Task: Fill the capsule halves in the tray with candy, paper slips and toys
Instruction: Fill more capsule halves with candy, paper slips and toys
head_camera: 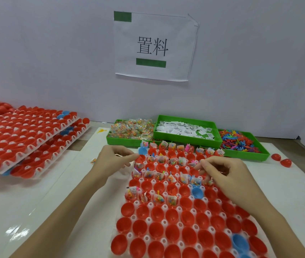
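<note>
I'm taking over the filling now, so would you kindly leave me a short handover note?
Left hand pinches something small at the tray's far-left edge; right hand pinches small pieces over its middle. Candy bin, slip bin and toy bin sit behind the tray. Done: alternate far rows filled. Left: the near rows of red halves, plus the stacked trays at left.

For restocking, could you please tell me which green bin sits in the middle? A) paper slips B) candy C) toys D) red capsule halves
A: the middle bin holds the white paper slips, with candy in the bin to its left and toys in the bin to its right.
</note>
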`<move>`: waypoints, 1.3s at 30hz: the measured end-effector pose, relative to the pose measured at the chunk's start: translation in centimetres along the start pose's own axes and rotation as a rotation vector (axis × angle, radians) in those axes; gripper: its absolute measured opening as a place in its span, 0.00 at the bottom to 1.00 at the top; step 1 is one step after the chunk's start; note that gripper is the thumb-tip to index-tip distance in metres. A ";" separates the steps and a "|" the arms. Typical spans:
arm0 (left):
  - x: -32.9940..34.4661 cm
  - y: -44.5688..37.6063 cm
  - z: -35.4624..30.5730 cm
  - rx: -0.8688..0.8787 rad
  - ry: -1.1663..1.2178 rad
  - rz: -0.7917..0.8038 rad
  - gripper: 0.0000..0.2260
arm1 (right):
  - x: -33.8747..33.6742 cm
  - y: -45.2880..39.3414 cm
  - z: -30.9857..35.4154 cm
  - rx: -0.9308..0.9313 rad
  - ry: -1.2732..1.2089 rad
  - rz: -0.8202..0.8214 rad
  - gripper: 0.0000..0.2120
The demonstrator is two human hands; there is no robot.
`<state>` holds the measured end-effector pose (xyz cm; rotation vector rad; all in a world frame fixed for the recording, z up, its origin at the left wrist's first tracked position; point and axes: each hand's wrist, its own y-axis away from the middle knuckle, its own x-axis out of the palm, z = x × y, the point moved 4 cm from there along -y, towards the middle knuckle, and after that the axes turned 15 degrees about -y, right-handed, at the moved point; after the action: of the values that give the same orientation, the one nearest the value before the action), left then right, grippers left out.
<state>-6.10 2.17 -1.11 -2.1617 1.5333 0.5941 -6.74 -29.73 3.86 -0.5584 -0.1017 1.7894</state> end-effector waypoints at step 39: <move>-0.5 3.7 -5.0 0.739 -0.274 -0.129 0.20 | -1.5 -4.8 -1.8 -0.022 0.216 -0.064 0.08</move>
<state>-9.20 -1.43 2.94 -1.5239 1.1977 0.2091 -1.46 -30.08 4.45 -0.7522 0.0088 1.6569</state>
